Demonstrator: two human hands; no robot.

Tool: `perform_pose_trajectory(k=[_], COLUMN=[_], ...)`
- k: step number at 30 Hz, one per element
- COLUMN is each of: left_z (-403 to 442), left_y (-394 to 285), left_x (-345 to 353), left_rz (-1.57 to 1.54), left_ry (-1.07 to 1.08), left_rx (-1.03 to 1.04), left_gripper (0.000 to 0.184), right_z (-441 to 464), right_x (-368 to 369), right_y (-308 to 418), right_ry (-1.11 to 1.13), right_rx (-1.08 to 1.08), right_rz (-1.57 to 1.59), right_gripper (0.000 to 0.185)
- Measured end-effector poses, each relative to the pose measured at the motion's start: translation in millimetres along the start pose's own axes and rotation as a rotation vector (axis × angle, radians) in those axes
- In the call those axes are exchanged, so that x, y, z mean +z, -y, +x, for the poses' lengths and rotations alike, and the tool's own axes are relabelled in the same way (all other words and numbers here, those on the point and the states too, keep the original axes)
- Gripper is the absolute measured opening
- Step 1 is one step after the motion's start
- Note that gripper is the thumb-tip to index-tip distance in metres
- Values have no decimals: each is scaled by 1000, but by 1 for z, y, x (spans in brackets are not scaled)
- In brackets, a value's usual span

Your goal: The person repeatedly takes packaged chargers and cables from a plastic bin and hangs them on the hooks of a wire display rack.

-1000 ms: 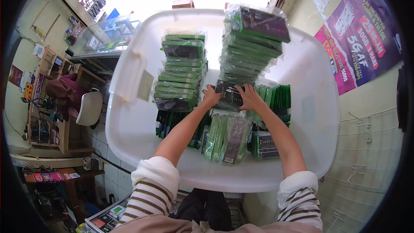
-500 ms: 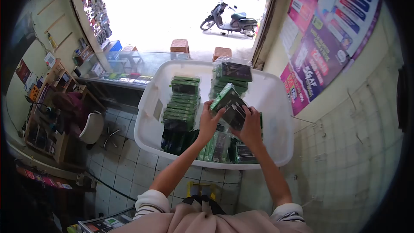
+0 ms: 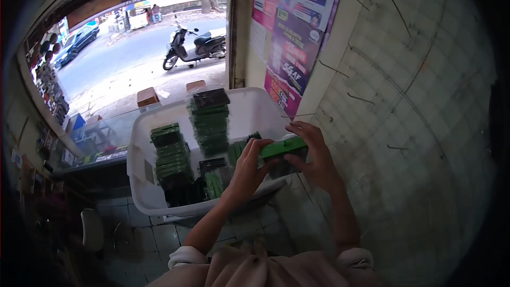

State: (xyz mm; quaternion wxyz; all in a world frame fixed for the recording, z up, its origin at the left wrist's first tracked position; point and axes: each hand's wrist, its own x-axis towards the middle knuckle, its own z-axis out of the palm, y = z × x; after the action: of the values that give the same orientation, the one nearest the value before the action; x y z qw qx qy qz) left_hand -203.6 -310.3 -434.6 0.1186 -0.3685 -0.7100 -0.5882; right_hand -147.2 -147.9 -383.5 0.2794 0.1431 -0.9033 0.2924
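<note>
A green and black box [image 3: 284, 148] is held between both hands, its green narrow side facing up. My left hand [image 3: 247, 169] grips its left end, and my right hand [image 3: 317, 158] has its right end between thumb and fingers. The box is over the right front part of a white plastic tub [image 3: 139, 187]. Inside the tub, a row of green and black packs [image 3: 172, 157] runs along the left. A taller stack of wrapped packs [image 3: 210, 122] rises at the back, topped by a dark pack. More green packs [image 3: 214, 183] stand near the front.
A glass display case [image 3: 114, 151] is left of and behind the tub. Brown stools [image 3: 147, 97] are beyond it, with a parked scooter [image 3: 194, 48] outside. Wire hooks [image 3: 361, 98] stick out from the right wall beside posters [image 3: 295, 42]. A white chair back [image 3: 92, 229] shows lower left.
The view has swung right and up. Both hands have lifted the box from among the packs, moved it to the tub's right side and turned its green edge upward.
</note>
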Motion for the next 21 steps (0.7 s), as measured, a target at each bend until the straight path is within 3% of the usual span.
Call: perform_pose_trajectory(k=[5,11,13,16,19,21], left_z=[11,10,2,-10,-10,0], left_y=[-38,-80,-113,-144,-173,-188], left_x=[29,97,129,160,176,180], left_rz=[-172,-537,-708,-756,-1047,-990], left_ry=[199,292,347,197,202,257], left_rx=[80,185,226,402,386,458], left_gripper=[34,49,59,65,71,71], right_z=[-41,-89,-108,-120,-125,-124], right_x=[-52,-103,-130,-156,-179,-193], right_y=[18,55,63,86,101,119], right_ry=[-60,-448,-633,-746,-802,-817], right_rx=[130,234,87,53,-22,-50], right_rz=[21,-44,-173,-179,-350,-465], right_gripper=[44,37,34,34,36,36])
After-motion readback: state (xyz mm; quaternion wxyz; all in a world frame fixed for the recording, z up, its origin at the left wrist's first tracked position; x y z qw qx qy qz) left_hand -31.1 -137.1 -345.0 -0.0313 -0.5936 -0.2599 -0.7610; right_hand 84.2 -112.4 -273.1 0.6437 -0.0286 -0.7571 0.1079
